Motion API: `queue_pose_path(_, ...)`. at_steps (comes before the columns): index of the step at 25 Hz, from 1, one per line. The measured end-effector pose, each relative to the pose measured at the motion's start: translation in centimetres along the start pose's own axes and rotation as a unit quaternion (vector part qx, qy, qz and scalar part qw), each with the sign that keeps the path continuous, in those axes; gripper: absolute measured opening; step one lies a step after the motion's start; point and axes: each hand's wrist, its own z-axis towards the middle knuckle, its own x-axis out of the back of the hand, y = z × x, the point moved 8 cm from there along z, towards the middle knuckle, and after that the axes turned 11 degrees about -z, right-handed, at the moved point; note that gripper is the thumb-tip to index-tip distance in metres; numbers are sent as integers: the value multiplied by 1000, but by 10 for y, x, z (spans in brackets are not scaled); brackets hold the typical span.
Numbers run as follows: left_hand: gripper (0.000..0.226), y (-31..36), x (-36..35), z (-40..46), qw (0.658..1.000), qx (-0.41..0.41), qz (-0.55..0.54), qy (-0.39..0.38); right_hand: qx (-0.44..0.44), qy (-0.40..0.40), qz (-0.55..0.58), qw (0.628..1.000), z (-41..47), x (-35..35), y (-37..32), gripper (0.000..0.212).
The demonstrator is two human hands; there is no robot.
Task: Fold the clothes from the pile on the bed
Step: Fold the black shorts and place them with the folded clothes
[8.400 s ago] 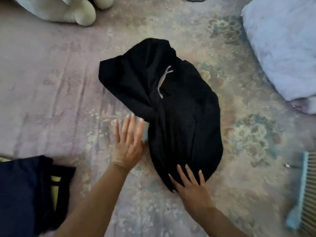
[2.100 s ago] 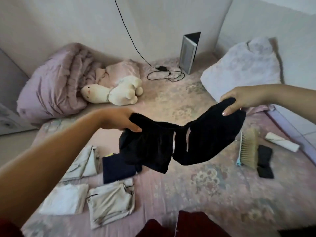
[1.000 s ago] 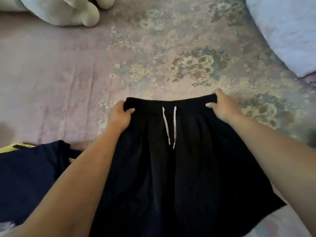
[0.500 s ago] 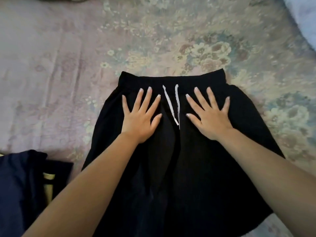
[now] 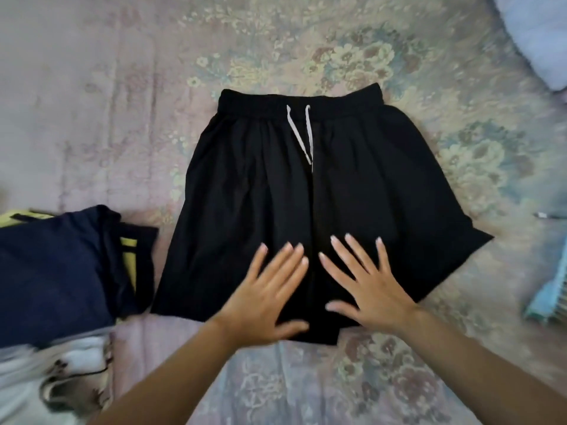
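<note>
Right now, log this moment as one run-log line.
stage: smoothing | item: black shorts spread flat on bed | left hand flat on hem | right hand flat on hem | fold: not started

shorts (image 5: 276, 194) lie flat on the bedspread (image 5: 92, 87) in front of me, waistband on the far side, hem on the near side; drawstring (image 5: 302, 133) lies on the shorts just below the waistband middle; my left hand (image 5: 260, 299) and right hand (image 5: 371, 289) rest flat side by side on the near part of the shorts; folded garment (image 5: 55, 271) lies left of the shorts, just beside them; pale folded clothes (image 5: 46, 378) nearer me at far left; brush (image 5: 549, 299) right of the shorts, well apart; pillow (image 5: 540, 32) at far right corner
</note>
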Motion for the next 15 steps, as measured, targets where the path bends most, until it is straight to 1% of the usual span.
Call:
queue_pose_path(1, 99, 13, -17, -14, 998, -17, 24, -54, 17, -39, -20, 999, -21, -15, 3, 79)
queue_pose_path(2, 106, 16, -31, -21, 994, -7, 43, -104, 13, -88, -24, 996, -33, -27, 11, 79)
queue_pose_path(3, 108, 15, -33, -20, 993, 22, 34, -112, 1, -109, -13, 994, -39, -31, 18, 73)
queue_pose_path(4, 101, 12, -26, -14, 995, 57, -2, -78, -22, -110, 5, 994, -40, -27, 24, 64)
queue_pose_path(5, 82, 6, -12, -8, 991, 111, -74, -18, -67, -99, 44, 992, -38, -20, 32, 54)
queue_pose_path(6, 59, -7, 5, -7, 965, 186, -173, 58, -130, -56, 110, 984, -38, -8, 44, 47)
queue_pose_path(7, 39, -23, 21, -11, 916, 270, -270, 122, -199, -14, 226, 953, -38, 0, 60, 43)
queue_pose_path(8, 29, -38, 29, -20, 852, 344, -355, 173, -271, -4, 351, 896, -40, 2, 73, 44)
queue_pose_path(9, 24, -50, 34, -32, 802, 389, -399, 215, -337, 10, 465, 819, -48, 2, 84, 47)
queue_pose_path(10, 22, -56, 40, -42, 789, 394, -407, 238, -369, 16, 509, 777, -55, 4, 91, 46)
queue_pose_path(11, 22, -56, 48, -46, 802, 379, -399, 233, -368, 19, 521, 770, -57, 10, 92, 40)
queue_pose_path(12, 23, -50, 54, -46, 834, 345, -372, 216, -334, 12, 473, 815, -56, 22, 87, 37)
queue_pose_path(13, 25, -40, 60, -46, 875, 295, -324, 208, -278, 12, 377, 883, -55, 32, 79, 39)
queue_pose_path(14, 28, -25, 60, -44, 919, 229, -258, 189, -197, 27, 247, 948, -54, 36, 66, 46)
queue_pose_path(15, 29, -9, 52, -45, 958, 155, -176, 166, -102, 47, 136, 984, -53, 34, 47, 51)
